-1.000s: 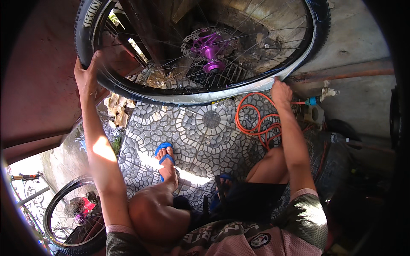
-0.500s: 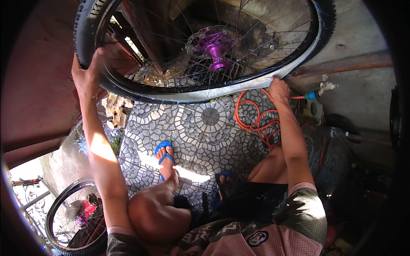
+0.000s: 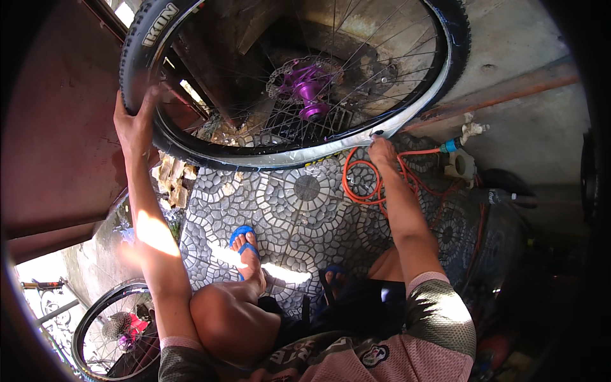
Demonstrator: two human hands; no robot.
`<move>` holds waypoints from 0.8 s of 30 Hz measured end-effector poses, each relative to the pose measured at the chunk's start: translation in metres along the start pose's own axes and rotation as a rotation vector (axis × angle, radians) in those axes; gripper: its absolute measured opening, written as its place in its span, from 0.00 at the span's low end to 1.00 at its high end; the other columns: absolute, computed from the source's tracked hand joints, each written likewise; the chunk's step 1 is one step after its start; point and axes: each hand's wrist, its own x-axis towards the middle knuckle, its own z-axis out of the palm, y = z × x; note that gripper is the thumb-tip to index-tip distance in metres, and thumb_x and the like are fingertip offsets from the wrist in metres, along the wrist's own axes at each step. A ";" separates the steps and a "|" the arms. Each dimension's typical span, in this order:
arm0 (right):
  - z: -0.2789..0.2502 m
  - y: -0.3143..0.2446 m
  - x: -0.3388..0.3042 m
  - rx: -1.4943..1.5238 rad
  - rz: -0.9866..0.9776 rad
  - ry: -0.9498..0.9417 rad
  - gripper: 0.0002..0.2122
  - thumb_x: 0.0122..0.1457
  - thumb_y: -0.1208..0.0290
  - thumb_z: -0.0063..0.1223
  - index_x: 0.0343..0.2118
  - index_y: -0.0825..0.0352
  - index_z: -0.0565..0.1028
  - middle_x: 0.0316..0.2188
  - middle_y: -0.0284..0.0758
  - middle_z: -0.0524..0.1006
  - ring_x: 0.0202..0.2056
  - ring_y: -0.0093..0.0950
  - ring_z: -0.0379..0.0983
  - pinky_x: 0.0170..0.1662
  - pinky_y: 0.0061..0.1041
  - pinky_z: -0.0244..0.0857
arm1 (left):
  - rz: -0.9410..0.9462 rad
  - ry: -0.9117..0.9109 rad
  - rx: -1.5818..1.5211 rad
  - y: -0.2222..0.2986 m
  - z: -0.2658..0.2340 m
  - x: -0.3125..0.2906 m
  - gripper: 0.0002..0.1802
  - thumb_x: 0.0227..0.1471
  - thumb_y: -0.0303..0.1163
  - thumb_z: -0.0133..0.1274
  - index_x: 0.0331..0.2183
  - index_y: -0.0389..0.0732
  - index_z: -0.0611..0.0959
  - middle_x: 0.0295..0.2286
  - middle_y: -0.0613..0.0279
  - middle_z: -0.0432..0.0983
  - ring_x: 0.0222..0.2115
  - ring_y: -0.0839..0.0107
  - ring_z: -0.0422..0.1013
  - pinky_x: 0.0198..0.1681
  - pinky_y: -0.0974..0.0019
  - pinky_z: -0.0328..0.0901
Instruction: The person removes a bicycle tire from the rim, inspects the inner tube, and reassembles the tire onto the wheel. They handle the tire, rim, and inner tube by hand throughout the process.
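A: How is the work area arranged?
B: The ground is paved with a pebble-mosaic floor [image 3: 273,204]. The spoked bicycle wheel [image 3: 267,153] is positioned at the top of the view, ahead of the person, with its knobby black tyre [image 3: 140,57] supported at two points. A second wheel [image 3: 118,326], fitted with a cassette, is seen at lower left. An orange hose [image 3: 420,152] is coiled near the right hand [image 3: 383,151].
A: How are the grips set?
B: The tyre is grasped by the left hand [image 3: 135,130], thumb laid on the inner side. The right fingers are curled against the pale lower band [image 3: 286,155]; whether it is pinched cannot be told.
A: And the hub?
B: The purple hub [image 3: 309,91] is centred among the spokes.
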 end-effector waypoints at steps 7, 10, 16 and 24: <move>-0.002 0.005 0.011 0.067 0.033 0.172 0.14 0.62 0.67 0.50 0.49 0.56 0.78 0.39 0.51 0.82 0.44 0.54 0.79 0.48 0.53 0.73 | -0.018 0.008 0.001 -0.020 -0.014 -0.006 0.30 0.55 0.48 0.68 0.50 0.35 0.82 0.40 0.62 0.82 0.41 0.74 0.73 0.48 0.68 0.67; 0.058 -0.010 0.008 0.212 0.124 0.098 0.19 0.60 0.65 0.53 0.55 0.53 0.77 0.43 0.52 0.81 0.47 0.53 0.78 0.52 0.52 0.72 | -0.045 0.001 -0.006 -0.017 0.000 -0.004 0.31 0.55 0.49 0.68 0.50 0.34 0.82 0.40 0.62 0.82 0.41 0.73 0.73 0.48 0.68 0.67; 0.029 -0.005 0.002 0.145 -0.027 0.039 0.17 0.60 0.65 0.53 0.52 0.54 0.79 0.44 0.50 0.82 0.48 0.50 0.78 0.52 0.49 0.72 | -0.027 0.004 0.024 -0.013 -0.002 0.002 0.32 0.55 0.50 0.68 0.50 0.35 0.82 0.40 0.61 0.81 0.41 0.73 0.73 0.49 0.68 0.67; -0.128 0.015 -0.016 -0.210 -0.019 0.406 0.16 0.70 0.64 0.40 0.55 0.59 0.74 0.39 0.51 0.83 0.42 0.53 0.81 0.44 0.52 0.75 | -0.005 0.022 0.009 -0.011 0.001 -0.004 0.33 0.56 0.51 0.67 0.50 0.33 0.82 0.40 0.61 0.82 0.41 0.73 0.74 0.48 0.67 0.67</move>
